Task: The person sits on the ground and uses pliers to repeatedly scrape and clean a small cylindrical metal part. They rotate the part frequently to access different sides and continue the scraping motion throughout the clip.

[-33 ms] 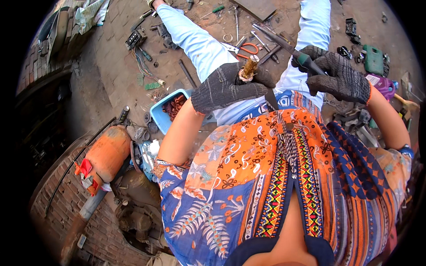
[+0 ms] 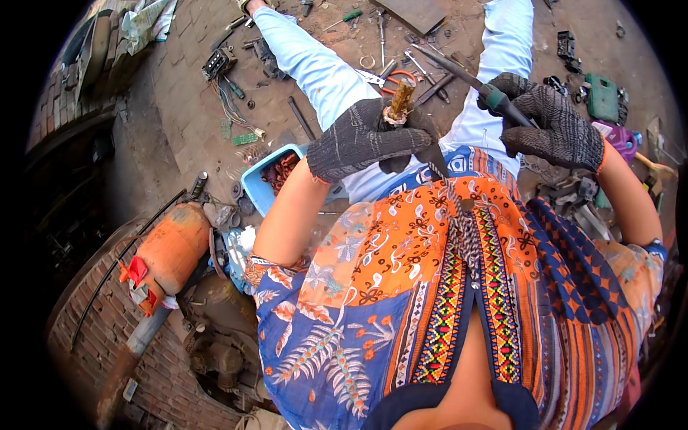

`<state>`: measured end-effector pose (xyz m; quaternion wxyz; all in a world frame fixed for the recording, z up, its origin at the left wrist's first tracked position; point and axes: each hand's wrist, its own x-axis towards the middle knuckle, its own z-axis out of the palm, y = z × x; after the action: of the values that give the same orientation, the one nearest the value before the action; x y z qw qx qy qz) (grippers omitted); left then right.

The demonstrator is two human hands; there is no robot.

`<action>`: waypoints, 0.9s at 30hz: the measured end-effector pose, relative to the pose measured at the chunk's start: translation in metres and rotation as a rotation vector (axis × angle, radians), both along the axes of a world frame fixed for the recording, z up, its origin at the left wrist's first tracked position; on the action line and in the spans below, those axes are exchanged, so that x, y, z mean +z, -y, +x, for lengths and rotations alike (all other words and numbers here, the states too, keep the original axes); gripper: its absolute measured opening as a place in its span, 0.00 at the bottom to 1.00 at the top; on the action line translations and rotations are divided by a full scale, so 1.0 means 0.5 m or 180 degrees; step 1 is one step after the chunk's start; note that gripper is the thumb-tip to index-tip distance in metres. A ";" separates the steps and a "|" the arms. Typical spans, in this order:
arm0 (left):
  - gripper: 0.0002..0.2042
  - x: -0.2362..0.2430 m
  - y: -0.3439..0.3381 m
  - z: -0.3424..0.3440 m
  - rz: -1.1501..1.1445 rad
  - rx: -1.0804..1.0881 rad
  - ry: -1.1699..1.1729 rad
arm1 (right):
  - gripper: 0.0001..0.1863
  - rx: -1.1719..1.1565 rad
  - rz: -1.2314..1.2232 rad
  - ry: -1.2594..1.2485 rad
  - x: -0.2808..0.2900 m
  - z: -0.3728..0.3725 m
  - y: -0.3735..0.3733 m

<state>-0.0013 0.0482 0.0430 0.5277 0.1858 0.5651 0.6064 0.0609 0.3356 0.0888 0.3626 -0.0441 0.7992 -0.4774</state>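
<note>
My left hand (image 2: 358, 140), in a dark knitted glove, is closed around a short yellowish-brown piece (image 2: 403, 94) that stands up from the fist, with a pale ragged collar at its base. The fist hides its lower end. My right hand (image 2: 555, 125), gloved alike, grips a long tapered tool (image 2: 494, 99) with a dark green section and a grey blade pointing up and left. I cannot make out its exact kind. Its blade is apart from the yellowish piece. Beyond my left hand, partly covered, lie scissors with orange handles (image 2: 401, 74).
Left of my left forearm stands a light blue basin (image 2: 252, 183) with reddish-brown scraps in it. Between and beyond my legs lie a green-handled screwdriver (image 2: 351, 16), a metal plate (image 2: 416, 13) and scattered tools. A green case (image 2: 602, 97) lies right, an orange cylinder (image 2: 175, 240) left.
My right hand and its tool have shifted slightly right and toward me. The yellowish piece in my left hand has moved slightly away from me and covers more of the scissors.
</note>
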 end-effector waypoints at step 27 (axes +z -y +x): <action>0.15 0.010 0.023 -0.004 -0.1576 -0.0523 -0.1619 | 0.16 0.1487 0.0812 -0.1430 0.035 -0.016 0.040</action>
<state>-0.0036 0.0366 0.0479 0.4462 0.2420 0.7912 0.3411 0.0527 0.3156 0.1062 0.2796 -0.2841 0.8806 -0.2562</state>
